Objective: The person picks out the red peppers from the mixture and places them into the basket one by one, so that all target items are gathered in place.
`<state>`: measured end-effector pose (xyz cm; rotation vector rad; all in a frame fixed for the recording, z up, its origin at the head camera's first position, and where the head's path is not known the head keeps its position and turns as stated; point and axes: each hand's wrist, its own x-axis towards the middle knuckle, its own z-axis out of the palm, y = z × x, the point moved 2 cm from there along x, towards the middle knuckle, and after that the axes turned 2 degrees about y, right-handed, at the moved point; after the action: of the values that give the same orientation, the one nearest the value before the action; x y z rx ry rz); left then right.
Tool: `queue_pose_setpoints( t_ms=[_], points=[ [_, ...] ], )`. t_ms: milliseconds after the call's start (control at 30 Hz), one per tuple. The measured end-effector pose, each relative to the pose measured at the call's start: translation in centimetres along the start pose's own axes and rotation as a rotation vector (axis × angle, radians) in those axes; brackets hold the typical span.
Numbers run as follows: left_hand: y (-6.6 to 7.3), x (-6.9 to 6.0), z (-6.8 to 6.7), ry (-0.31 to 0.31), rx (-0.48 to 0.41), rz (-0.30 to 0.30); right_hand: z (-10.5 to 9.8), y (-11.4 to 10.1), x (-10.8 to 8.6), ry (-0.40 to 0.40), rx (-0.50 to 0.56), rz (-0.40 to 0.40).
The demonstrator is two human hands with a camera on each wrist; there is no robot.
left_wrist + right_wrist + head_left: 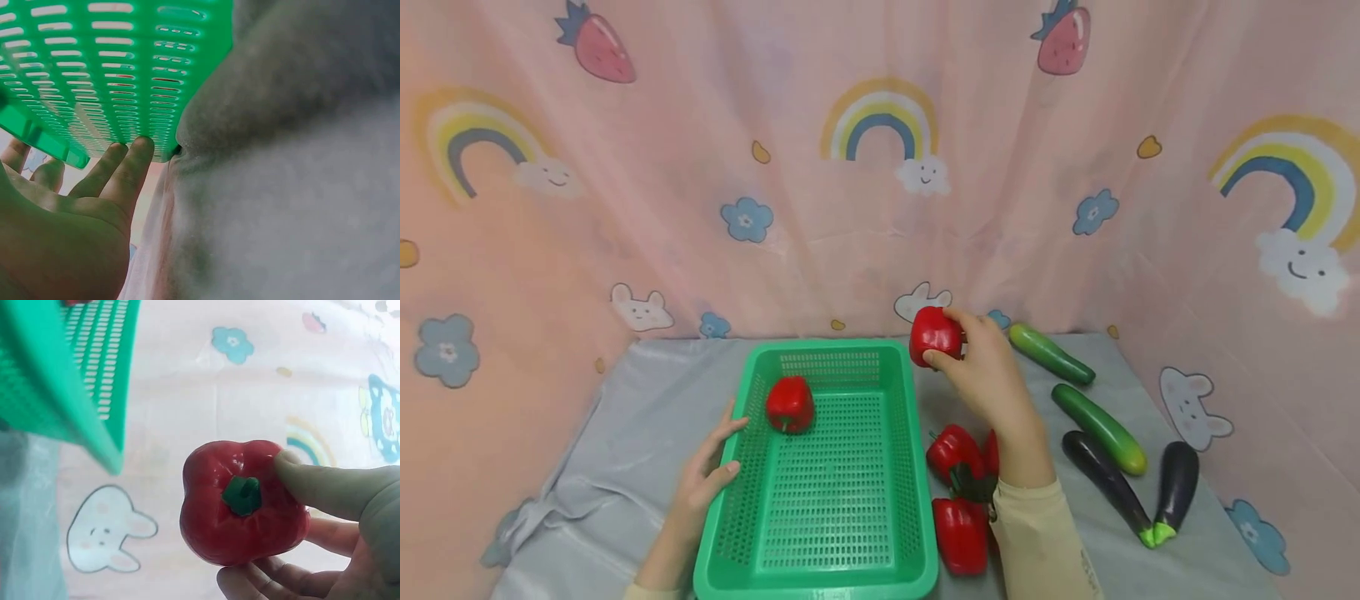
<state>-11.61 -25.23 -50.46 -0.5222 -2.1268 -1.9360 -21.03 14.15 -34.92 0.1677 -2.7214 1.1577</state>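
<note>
My right hand grips a red bell pepper in the air, just past the far right corner of a green plastic basket. In the right wrist view, thumb and fingers hold the pepper by its sides, its green stem facing the camera. Another red bell pepper lies inside the basket, toward the far left. My left hand rests against the basket's left side; in the left wrist view its straight fingers touch the slotted wall.
Right of the basket lie more red peppers, partly hidden by the right forearm. Farther right are two green cucumber-like vegetables and two eggplants. A grey cloth covers the table; a pink printed curtain hangs behind.
</note>
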Motion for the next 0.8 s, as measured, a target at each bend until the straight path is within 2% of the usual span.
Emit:
queue_pose_setpoints(
  t_ms=[333,567,800],
  points=[
    [-0.5,-0.1,0.2,-0.005,-0.017,0.016,0.9,-2.3,0.1,0.005,0.04,-0.037],
    [0.0,0.0,0.3,0.0,-0.012,0.027,1.7,-3.4,0.0,-0.041,0.173,-0.089],
    [0.3,0.0,0.2,0.009,-0.011,0.009,2.7,-4.6,0.0,-0.048,0.235,-0.155]
  ],
)
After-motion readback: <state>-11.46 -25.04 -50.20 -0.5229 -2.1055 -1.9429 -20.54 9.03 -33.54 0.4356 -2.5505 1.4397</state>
